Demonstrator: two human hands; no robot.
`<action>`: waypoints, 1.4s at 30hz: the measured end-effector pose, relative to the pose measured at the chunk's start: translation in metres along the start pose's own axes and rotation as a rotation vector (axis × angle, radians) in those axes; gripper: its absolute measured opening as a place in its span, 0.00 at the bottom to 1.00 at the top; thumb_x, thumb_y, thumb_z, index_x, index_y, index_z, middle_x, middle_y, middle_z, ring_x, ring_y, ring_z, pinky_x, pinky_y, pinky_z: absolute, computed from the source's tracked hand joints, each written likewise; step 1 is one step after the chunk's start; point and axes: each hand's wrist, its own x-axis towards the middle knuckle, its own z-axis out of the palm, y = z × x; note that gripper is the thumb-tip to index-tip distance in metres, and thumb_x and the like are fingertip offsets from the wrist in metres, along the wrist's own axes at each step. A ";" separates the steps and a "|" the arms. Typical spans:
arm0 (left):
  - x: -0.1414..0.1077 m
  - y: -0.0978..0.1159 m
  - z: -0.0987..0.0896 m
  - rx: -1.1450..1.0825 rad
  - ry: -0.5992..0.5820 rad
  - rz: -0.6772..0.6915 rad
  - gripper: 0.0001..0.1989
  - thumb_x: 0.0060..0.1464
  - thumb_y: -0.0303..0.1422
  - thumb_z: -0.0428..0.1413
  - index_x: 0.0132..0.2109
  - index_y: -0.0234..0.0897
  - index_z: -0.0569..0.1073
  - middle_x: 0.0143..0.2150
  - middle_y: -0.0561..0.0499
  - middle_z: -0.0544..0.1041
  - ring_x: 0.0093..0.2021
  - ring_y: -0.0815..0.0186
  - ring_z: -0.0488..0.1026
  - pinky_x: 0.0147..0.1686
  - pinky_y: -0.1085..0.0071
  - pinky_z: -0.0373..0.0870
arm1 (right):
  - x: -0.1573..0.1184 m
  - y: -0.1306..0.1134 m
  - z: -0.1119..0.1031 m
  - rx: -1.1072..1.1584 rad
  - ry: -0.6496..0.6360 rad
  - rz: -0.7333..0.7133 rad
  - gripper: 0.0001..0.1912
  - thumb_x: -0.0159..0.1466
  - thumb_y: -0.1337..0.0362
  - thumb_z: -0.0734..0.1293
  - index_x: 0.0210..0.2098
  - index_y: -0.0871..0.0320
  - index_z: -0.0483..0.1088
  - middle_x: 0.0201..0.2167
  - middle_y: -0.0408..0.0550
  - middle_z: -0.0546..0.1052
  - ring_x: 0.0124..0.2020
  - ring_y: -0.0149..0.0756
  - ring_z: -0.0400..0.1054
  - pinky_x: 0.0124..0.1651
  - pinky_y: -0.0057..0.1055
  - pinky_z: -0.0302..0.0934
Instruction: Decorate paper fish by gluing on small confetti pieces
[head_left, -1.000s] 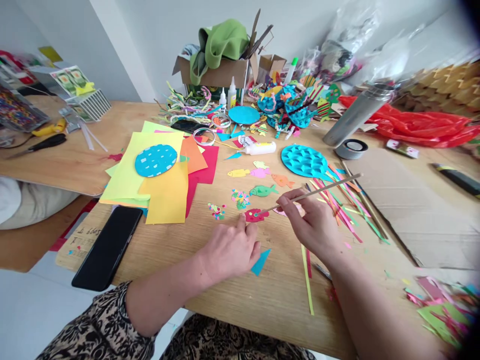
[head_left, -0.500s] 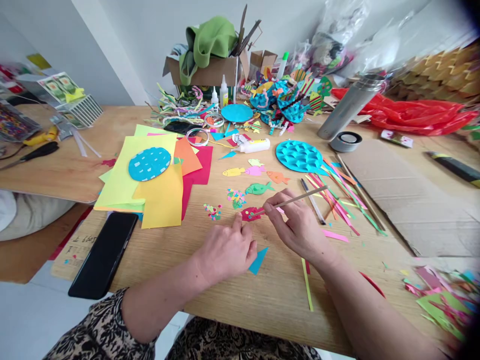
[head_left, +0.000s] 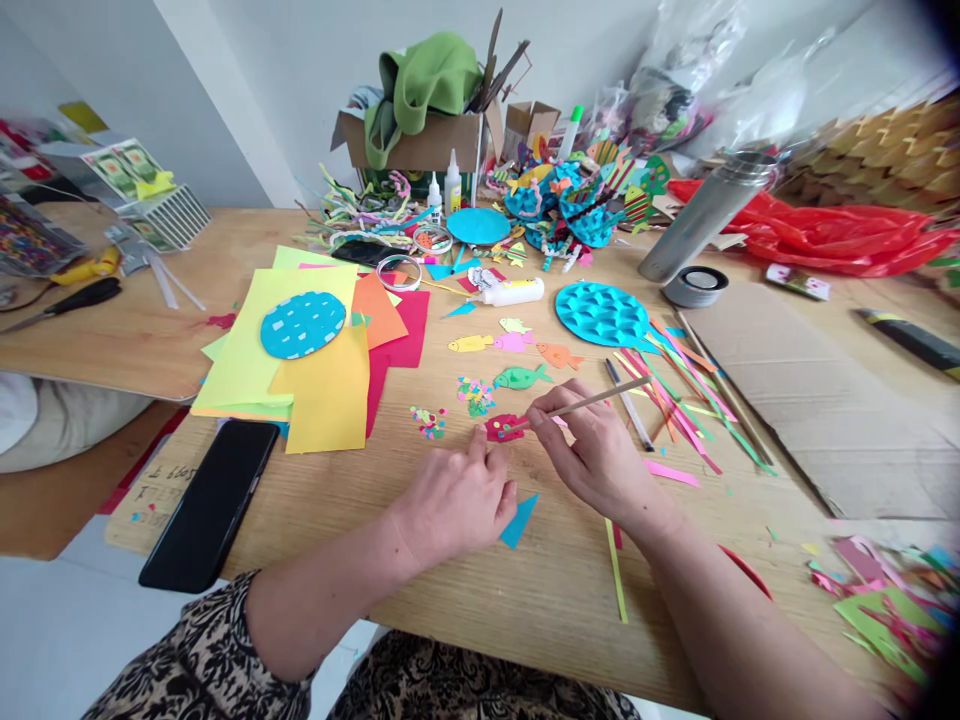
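A thin wooden stick (head_left: 600,398) is pinched in my right hand (head_left: 596,445), its tip resting on a red paper fish (head_left: 504,428). Small coloured dots sit on this fish, and its tail end is partly hidden by my right fingers. My left hand (head_left: 461,495) lies on the table with its index finger stretched out to the fish's head end, the other fingers loosely bent. Beyond the hands are a green paper fish (head_left: 523,377) and several smaller ones in yellow, pink and orange. Two piles of paper dots, one nearer (head_left: 427,422) and one farther (head_left: 475,394), lie left of the fish.
Coloured paper sheets (head_left: 330,400) and a black phone (head_left: 210,505) lie on the left. A white glue bottle (head_left: 514,291) is farther back. To the right are a pen (head_left: 630,405), paper strips (head_left: 686,400), a cardboard sheet (head_left: 832,410) and a steel flask (head_left: 705,220).
The whole view has shifted very slightly. Both hands, the stick and the red fish keep practically the same positions relative to each other.
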 end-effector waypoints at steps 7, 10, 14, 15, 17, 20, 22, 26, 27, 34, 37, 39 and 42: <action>0.000 0.000 0.000 -0.001 -0.007 -0.004 0.20 0.63 0.38 0.43 0.48 0.27 0.72 0.58 0.28 0.70 0.34 0.51 0.79 0.28 0.55 0.76 | 0.000 0.001 0.002 0.002 0.007 -0.013 0.06 0.68 0.68 0.60 0.34 0.56 0.65 0.33 0.48 0.74 0.37 0.40 0.65 0.38 0.37 0.57; 0.000 0.000 0.001 0.010 -0.005 -0.007 0.20 0.63 0.39 0.44 0.48 0.28 0.72 0.58 0.29 0.70 0.34 0.52 0.79 0.29 0.56 0.76 | -0.001 0.003 0.003 0.007 0.015 -0.025 0.06 0.68 0.68 0.60 0.34 0.56 0.65 0.33 0.48 0.74 0.36 0.39 0.65 0.38 0.37 0.57; -0.001 -0.001 0.003 -0.004 0.010 -0.005 0.19 0.63 0.39 0.44 0.47 0.29 0.73 0.57 0.30 0.71 0.34 0.52 0.79 0.28 0.56 0.76 | -0.001 0.003 0.003 0.007 0.012 -0.014 0.06 0.68 0.68 0.60 0.34 0.56 0.65 0.33 0.48 0.74 0.37 0.39 0.65 0.37 0.36 0.58; -0.001 -0.001 0.003 -0.012 0.016 -0.004 0.19 0.63 0.38 0.44 0.47 0.29 0.73 0.57 0.30 0.71 0.35 0.52 0.79 0.29 0.56 0.76 | -0.001 0.003 0.003 0.006 0.010 -0.013 0.06 0.68 0.68 0.60 0.34 0.56 0.65 0.33 0.48 0.74 0.37 0.39 0.65 0.37 0.36 0.58; 0.000 -0.002 0.004 -0.030 0.031 -0.002 0.18 0.63 0.38 0.45 0.47 0.28 0.72 0.56 0.30 0.71 0.38 0.51 0.79 0.31 0.55 0.76 | -0.001 0.003 0.003 0.005 0.007 -0.010 0.06 0.68 0.68 0.60 0.34 0.56 0.65 0.33 0.48 0.74 0.37 0.39 0.65 0.37 0.36 0.58; 0.001 -0.004 0.005 -0.069 0.066 0.000 0.16 0.63 0.36 0.45 0.47 0.28 0.72 0.52 0.33 0.74 0.42 0.52 0.77 0.36 0.56 0.76 | -0.001 0.003 0.003 0.004 0.007 -0.011 0.06 0.68 0.68 0.60 0.34 0.57 0.65 0.33 0.48 0.74 0.37 0.38 0.65 0.37 0.36 0.58; 0.003 -0.007 0.006 -0.100 0.091 -0.002 0.15 0.62 0.34 0.46 0.47 0.28 0.72 0.48 0.36 0.76 0.45 0.53 0.76 0.39 0.58 0.76 | -0.002 0.003 0.003 -0.004 0.008 -0.007 0.06 0.68 0.68 0.60 0.34 0.57 0.66 0.33 0.48 0.74 0.37 0.39 0.65 0.37 0.36 0.58; 0.005 -0.013 0.008 -0.128 0.100 -0.001 0.12 0.60 0.29 0.47 0.46 0.29 0.72 0.45 0.41 0.76 0.48 0.54 0.73 0.44 0.59 0.74 | -0.002 0.002 0.003 -0.016 0.004 0.018 0.06 0.68 0.67 0.60 0.34 0.57 0.66 0.33 0.48 0.74 0.37 0.38 0.65 0.37 0.36 0.58; 0.005 -0.015 0.008 -0.124 0.100 0.002 0.12 0.59 0.28 0.47 0.46 0.30 0.72 0.46 0.41 0.75 0.49 0.54 0.73 0.44 0.59 0.74 | -0.002 0.002 0.003 -0.014 0.005 0.018 0.06 0.68 0.67 0.60 0.34 0.57 0.66 0.33 0.48 0.74 0.37 0.38 0.65 0.37 0.36 0.58; 0.008 -0.016 0.010 -0.086 0.075 -0.001 0.16 0.59 0.29 0.49 0.53 0.34 0.69 0.51 0.42 0.71 0.50 0.54 0.69 0.43 0.59 0.72 | -0.001 0.002 0.003 0.000 0.007 0.014 0.06 0.68 0.68 0.61 0.34 0.57 0.66 0.33 0.48 0.74 0.37 0.39 0.65 0.38 0.36 0.59; 0.008 -0.016 0.010 -0.075 0.065 0.002 0.15 0.59 0.29 0.49 0.53 0.35 0.69 0.52 0.42 0.70 0.52 0.53 0.68 0.44 0.59 0.72 | -0.001 0.001 0.002 0.010 0.009 0.005 0.06 0.68 0.68 0.61 0.33 0.57 0.66 0.32 0.48 0.74 0.37 0.39 0.65 0.38 0.37 0.59; 0.008 -0.016 0.009 -0.070 0.063 0.008 0.15 0.59 0.29 0.49 0.53 0.35 0.69 0.52 0.43 0.70 0.52 0.53 0.67 0.45 0.59 0.72 | -0.001 0.001 0.002 0.018 0.012 -0.008 0.06 0.68 0.69 0.60 0.34 0.57 0.66 0.32 0.48 0.74 0.37 0.39 0.64 0.38 0.37 0.59; 0.009 -0.015 0.009 -0.054 0.056 0.008 0.15 0.59 0.29 0.49 0.52 0.35 0.70 0.51 0.42 0.70 0.52 0.54 0.67 0.44 0.60 0.72 | -0.002 0.002 0.002 0.020 0.007 -0.001 0.06 0.68 0.68 0.60 0.34 0.57 0.66 0.32 0.48 0.74 0.37 0.39 0.64 0.39 0.37 0.59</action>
